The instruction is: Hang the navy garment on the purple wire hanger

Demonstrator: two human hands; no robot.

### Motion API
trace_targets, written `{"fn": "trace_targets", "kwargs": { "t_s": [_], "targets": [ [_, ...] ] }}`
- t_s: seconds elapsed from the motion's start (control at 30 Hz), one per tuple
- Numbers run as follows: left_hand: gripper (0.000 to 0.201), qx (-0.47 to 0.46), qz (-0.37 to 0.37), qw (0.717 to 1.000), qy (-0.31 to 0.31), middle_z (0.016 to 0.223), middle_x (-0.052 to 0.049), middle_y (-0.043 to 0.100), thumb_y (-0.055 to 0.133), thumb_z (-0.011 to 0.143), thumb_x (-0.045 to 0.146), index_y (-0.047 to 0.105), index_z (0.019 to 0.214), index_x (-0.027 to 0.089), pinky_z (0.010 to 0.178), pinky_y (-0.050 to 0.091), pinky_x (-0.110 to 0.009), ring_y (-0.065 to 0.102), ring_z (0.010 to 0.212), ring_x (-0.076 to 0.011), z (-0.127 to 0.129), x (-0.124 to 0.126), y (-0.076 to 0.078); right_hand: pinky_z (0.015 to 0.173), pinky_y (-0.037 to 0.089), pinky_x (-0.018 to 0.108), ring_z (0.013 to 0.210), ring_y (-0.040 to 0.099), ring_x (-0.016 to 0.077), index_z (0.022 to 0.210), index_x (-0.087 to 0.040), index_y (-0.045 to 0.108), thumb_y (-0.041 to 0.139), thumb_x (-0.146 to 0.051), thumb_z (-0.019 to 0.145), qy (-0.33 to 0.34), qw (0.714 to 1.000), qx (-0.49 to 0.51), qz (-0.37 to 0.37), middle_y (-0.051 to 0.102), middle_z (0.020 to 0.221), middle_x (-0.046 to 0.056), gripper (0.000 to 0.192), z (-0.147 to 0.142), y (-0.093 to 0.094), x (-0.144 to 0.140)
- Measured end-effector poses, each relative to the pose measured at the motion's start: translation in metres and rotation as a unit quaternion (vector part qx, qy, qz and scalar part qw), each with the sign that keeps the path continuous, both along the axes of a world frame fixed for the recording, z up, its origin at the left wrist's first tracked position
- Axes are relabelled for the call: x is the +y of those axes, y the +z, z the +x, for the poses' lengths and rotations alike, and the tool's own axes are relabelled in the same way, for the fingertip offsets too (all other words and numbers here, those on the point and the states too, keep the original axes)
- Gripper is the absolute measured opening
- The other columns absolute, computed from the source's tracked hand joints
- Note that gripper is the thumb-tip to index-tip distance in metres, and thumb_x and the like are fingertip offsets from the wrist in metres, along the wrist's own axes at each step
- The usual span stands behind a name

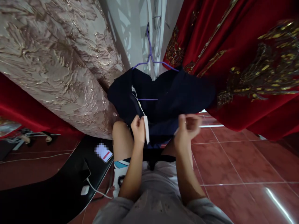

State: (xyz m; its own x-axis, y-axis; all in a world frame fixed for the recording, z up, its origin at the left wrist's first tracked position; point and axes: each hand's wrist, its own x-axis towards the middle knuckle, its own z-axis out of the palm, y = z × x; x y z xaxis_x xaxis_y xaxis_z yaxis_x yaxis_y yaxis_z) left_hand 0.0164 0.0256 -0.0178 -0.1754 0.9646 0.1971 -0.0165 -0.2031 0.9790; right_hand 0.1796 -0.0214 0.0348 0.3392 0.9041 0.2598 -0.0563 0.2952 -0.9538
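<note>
A navy-blue garment point(187, 90), looking like a shirt, hangs open in front of me on a purple hanger point(149, 56). A white tag point(146, 130) dangles by a thin string from the garment's left front edge. My left hand point(138, 129) is closed at that tag, fingers pinched against its upper part; the fingers partly hide the grip. To the right, just under the garment's lower edge, my right hand point(184, 132) is raised with curled fingers. Motion blurs it, and whether it holds anything is unclear.
Pink textured fabric point(77, 65) hangs on the left and red gold-embroidered fabric point(233, 56) on the right. A black bench point(53, 180) at lower left carries a lit phone point(104, 153), a dark phone point(85, 171) and a white charger point(85, 190) with its cable. Red tiles point(233, 158) cover the floor.
</note>
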Motion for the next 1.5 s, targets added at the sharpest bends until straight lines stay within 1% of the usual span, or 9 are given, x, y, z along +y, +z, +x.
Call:
{"fn": "trace_targets", "kwargs": {
  "t_s": [0.3,0.5,0.6,0.73,0.87,1.0,1.1,1.2,1.5],
  "targets": [
    [0.041,0.056,0.037,0.997,0.029,0.066,0.005,0.031,0.066,0.094,0.039,0.035,0.073,0.024,0.057,0.031,-0.03,0.035,0.058,-0.0135,-0.004,-0.036,0.005,0.046,0.037,0.026,0.05,0.05,0.0128,0.103,-0.024,0.061,0.07,-0.063,0.087,0.153,0.977,0.102,-0.113,0.06,0.066,-0.002,0.044,-0.064,-0.041,-0.021],
    [0.029,0.067,0.104,0.992,0.036,0.063,0.007,0.033,0.064,0.086,0.016,0.04,0.072,0.022,0.054,0.03,-0.026,0.036,0.055,-0.0102,-0.005,-0.038,0.005,0.054,0.041,0.025,0.059,0.055,0.0125,0.113,-0.022,0.062,0.068,-0.057,0.091,0.183,0.974,0.076,-0.111,0.064,0.074,-0.001,0.042,-0.058,-0.032,-0.034],
    [0.03,0.064,0.103,0.993,0.005,0.064,0.006,0.031,0.063,0.085,0.013,0.038,0.07,0.021,0.055,0.028,-0.025,0.033,0.057,-0.0099,-0.006,-0.038,0.008,0.052,0.04,0.025,0.056,0.051,0.0109,0.11,-0.022,0.062,0.069,-0.051,0.091,0.111,0.987,0.064,-0.093,0.064,0.073,-0.002,0.036,-0.054,-0.021,-0.019],
    [0.036,0.039,0.072,0.996,-0.02,0.064,0.006,0.028,0.066,0.086,0.016,0.034,0.07,0.021,0.055,0.027,-0.025,0.029,0.057,-0.01,-0.008,-0.041,0.016,0.082,0.055,0.03,0.098,0.068,0.0178,0.127,-0.023,0.064,0.061,-0.043,0.098,0.015,0.999,-0.03,0.022,0.073,0.115,0.007,0.035,-0.054,-0.011,0.012],
    [0.038,0.005,0.068,0.997,-0.026,0.066,0.006,0.026,0.069,0.087,0.021,0.034,0.07,0.021,0.055,0.026,-0.024,0.027,0.059,-0.01,-0.008,-0.047,0.026,0.109,0.051,0.039,0.141,0.053,0.0244,0.139,-0.026,0.062,0.064,-0.037,0.096,0.047,0.992,-0.109,0.048,0.053,0.155,0.009,0.044,-0.057,-0.022,0.002],
    [0.042,-0.008,0.048,0.998,-0.037,0.065,0.006,0.025,0.073,0.086,0.024,0.034,0.069,0.02,0.055,0.028,-0.023,0.027,0.058,-0.0096,-0.005,-0.047,0.028,0.08,0.057,0.031,0.094,0.07,0.0179,0.106,-0.019,0.072,0.063,-0.042,0.098,-0.068,0.997,-0.023,-0.027,0.073,0.112,0.009,0.026,-0.054,-0.046,-0.033],
    [0.04,-0.025,0.039,0.997,-0.062,0.066,0.006,0.031,0.073,0.086,0.025,0.037,0.07,0.02,0.06,0.034,-0.023,0.034,0.061,-0.0101,0.003,-0.047,0.025,0.058,0.047,0.027,0.062,0.059,0.0133,0.084,-0.017,0.066,0.065,-0.055,0.094,0.026,0.99,-0.034,-0.132,0.067,0.075,0.004,0.039,-0.048,-0.058,-0.037],
    [0.034,-0.045,0.034,0.994,-0.089,0.071,0.004,0.04,0.072,0.086,0.025,0.04,0.074,0.021,0.068,0.04,-0.023,0.043,0.068,-0.0115,0.01,-0.048,0.021,0.057,0.045,0.027,0.06,0.056,0.0127,0.079,-0.018,0.063,0.057,-0.061,0.096,0.115,0.979,-0.055,-0.158,0.065,0.071,0.003,0.046,-0.048,-0.065,-0.026],
    [0.018,0.052,0.023,0.968,-0.244,0.098,-0.003,0.066,0.066,0.085,0.017,0.062,0.101,0.021,0.088,0.049,-0.029,0.064,0.097,-0.0183,-0.032,-0.024,0.003,0.05,0.032,0.031,0.05,0.042,0.0124,0.071,-0.02,0.064,0.065,-0.054,0.092,0.065,0.986,0.019,-0.155,0.05,0.057,0.0,0.039,-0.057,-0.075,-0.023]
  ]
}}
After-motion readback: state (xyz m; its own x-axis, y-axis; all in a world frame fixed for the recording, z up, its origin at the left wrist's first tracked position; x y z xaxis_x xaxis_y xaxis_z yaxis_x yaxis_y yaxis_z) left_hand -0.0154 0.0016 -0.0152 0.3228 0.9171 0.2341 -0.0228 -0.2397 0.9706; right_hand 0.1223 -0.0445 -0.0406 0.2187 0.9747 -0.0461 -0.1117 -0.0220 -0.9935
